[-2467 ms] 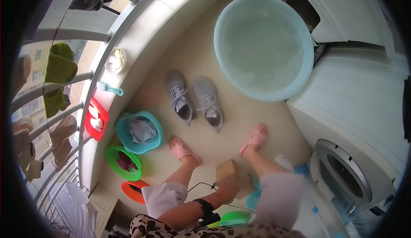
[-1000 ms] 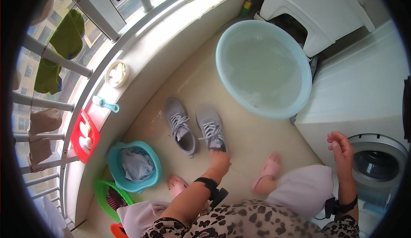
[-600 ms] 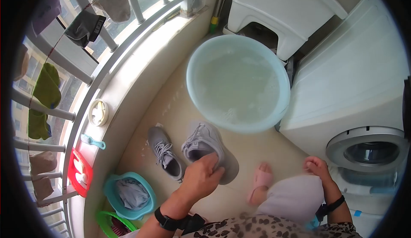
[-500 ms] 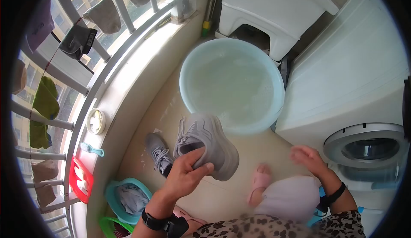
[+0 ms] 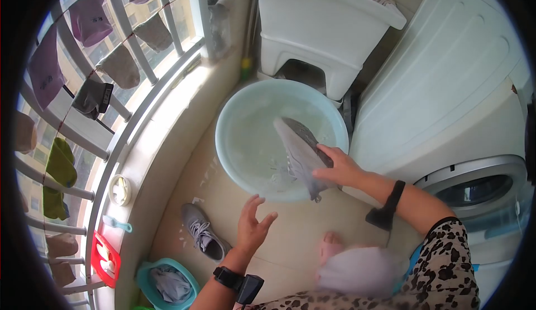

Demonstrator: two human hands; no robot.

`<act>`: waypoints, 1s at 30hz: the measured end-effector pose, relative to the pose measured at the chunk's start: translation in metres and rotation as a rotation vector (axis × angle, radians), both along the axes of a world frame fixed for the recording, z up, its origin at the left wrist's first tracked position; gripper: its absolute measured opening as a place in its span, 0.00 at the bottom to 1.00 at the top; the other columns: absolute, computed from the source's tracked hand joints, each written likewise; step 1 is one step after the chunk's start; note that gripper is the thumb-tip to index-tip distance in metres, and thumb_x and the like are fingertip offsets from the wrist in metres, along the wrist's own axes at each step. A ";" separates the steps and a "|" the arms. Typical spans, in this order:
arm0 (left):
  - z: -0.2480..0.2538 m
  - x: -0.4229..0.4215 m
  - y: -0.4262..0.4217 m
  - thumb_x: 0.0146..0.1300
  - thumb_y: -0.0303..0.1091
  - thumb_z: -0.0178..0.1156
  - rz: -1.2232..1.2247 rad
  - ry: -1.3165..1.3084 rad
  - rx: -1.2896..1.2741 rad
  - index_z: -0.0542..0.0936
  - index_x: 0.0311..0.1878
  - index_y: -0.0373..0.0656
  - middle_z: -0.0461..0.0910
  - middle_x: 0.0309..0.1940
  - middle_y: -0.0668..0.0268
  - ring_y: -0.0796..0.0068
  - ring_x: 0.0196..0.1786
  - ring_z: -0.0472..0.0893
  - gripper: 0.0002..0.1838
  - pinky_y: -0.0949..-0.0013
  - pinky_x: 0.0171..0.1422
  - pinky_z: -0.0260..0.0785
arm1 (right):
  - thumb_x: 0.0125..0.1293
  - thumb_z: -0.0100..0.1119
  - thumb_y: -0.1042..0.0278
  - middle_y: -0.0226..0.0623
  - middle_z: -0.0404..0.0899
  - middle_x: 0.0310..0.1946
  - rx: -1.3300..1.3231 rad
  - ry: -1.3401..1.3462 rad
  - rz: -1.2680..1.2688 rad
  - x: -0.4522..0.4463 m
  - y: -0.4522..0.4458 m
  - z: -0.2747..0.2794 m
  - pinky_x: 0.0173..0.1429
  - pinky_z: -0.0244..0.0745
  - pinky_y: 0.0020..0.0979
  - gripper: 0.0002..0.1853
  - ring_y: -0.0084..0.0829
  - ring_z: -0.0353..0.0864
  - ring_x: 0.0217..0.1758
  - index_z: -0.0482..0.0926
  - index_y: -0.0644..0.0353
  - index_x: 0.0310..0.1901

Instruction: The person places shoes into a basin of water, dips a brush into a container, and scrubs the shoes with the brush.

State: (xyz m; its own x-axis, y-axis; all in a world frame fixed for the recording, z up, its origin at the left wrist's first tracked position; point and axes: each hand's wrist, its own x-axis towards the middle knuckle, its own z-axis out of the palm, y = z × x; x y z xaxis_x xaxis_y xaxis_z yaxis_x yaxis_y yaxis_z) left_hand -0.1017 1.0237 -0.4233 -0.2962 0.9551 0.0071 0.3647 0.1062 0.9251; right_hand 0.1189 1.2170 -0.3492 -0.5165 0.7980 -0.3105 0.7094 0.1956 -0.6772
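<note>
A grey lace-up sneaker (image 5: 297, 152) is in my right hand (image 5: 338, 167), which grips it with the sole turned up and to the side. The sneaker is over the near right part of a large pale blue basin (image 5: 223, 162) of cloudy water; I cannot tell whether it touches the water. My left hand (image 5: 254, 224) is just in front of the basin's near rim, fingers apart and holding nothing. The other grey sneaker (image 5: 196, 226) stands on the floor to the left of that hand, its laces facing up.
A small teal tub (image 5: 142, 279) with cloth sits at lower left. On the ledge are a blue brush (image 5: 117, 224), a round dish (image 5: 120, 190) and a red tray (image 5: 113, 274). Socks (image 5: 60, 162) hang along the railing. A white washtub (image 5: 312, 25) and washing machine (image 5: 430, 98) stand behind and right.
The sneaker has passed from my left hand to my right and moved over the basin, sole now turned up. My left hand has opened. The view has shifted.
</note>
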 end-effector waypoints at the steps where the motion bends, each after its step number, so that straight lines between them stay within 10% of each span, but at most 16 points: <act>1: -0.009 -0.016 -0.013 0.53 0.34 0.68 0.088 0.123 -0.089 0.73 0.54 0.40 0.68 0.61 0.51 0.53 0.65 0.67 0.26 0.59 0.69 0.57 | 0.49 0.65 0.46 0.54 0.61 0.62 0.212 -0.152 0.081 -0.004 0.009 -0.015 0.62 0.67 0.44 0.46 0.51 0.67 0.61 0.58 0.53 0.69; 6: -0.035 -0.069 -0.065 0.43 0.41 0.73 0.379 0.734 -0.565 0.64 0.62 0.38 0.58 0.68 0.49 0.48 0.71 0.56 0.43 0.52 0.71 0.54 | 0.50 0.64 0.44 0.60 0.56 0.64 0.317 -0.464 0.029 -0.038 0.023 -0.098 0.60 0.67 0.47 0.45 0.59 0.65 0.60 0.59 0.47 0.69; 16: -0.112 -0.080 -0.104 0.35 0.51 0.77 0.533 0.493 -0.779 0.49 0.71 0.35 0.49 0.70 0.43 0.43 0.71 0.51 0.64 0.52 0.73 0.50 | 0.55 0.65 0.54 0.51 0.59 0.62 0.470 -0.715 0.162 -0.077 0.038 -0.171 0.55 0.66 0.47 0.37 0.51 0.66 0.57 0.62 0.47 0.66; 20: -0.115 -0.087 -0.100 0.38 0.41 0.74 0.533 0.445 -0.835 0.51 0.69 0.34 0.51 0.69 0.42 0.43 0.70 0.53 0.57 0.53 0.73 0.51 | 0.58 0.61 0.60 0.49 0.60 0.63 0.639 -0.880 0.167 -0.083 0.057 -0.243 0.57 0.64 0.48 0.33 0.51 0.65 0.59 0.63 0.47 0.66; 25: -0.155 -0.104 -0.125 0.42 0.28 0.65 0.666 0.463 -0.509 0.62 0.64 0.37 0.65 0.61 0.48 0.50 0.61 0.67 0.41 0.56 0.67 0.61 | 0.58 0.60 0.62 0.50 0.57 0.67 0.565 -0.709 0.130 -0.075 0.060 -0.206 0.64 0.59 0.50 0.33 0.54 0.59 0.67 0.63 0.48 0.67; 30: -0.072 -0.130 -0.110 0.43 0.18 0.57 0.799 -0.814 -0.091 0.67 0.58 0.39 0.75 0.46 0.60 0.63 0.48 0.77 0.33 0.62 0.54 0.72 | 0.57 0.63 0.62 0.51 0.57 0.66 0.492 -0.424 0.079 -0.064 0.047 -0.150 0.68 0.57 0.51 0.32 0.54 0.58 0.68 0.65 0.53 0.64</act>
State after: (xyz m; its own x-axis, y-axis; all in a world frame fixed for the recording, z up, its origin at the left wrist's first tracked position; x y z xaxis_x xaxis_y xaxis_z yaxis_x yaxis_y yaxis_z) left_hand -0.2316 0.9139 -0.4951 -0.7037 0.4788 -0.5250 -0.5414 0.1172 0.8326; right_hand 0.0552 1.2638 -0.4990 -0.4922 0.8637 -0.1085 0.8661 0.4734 -0.1602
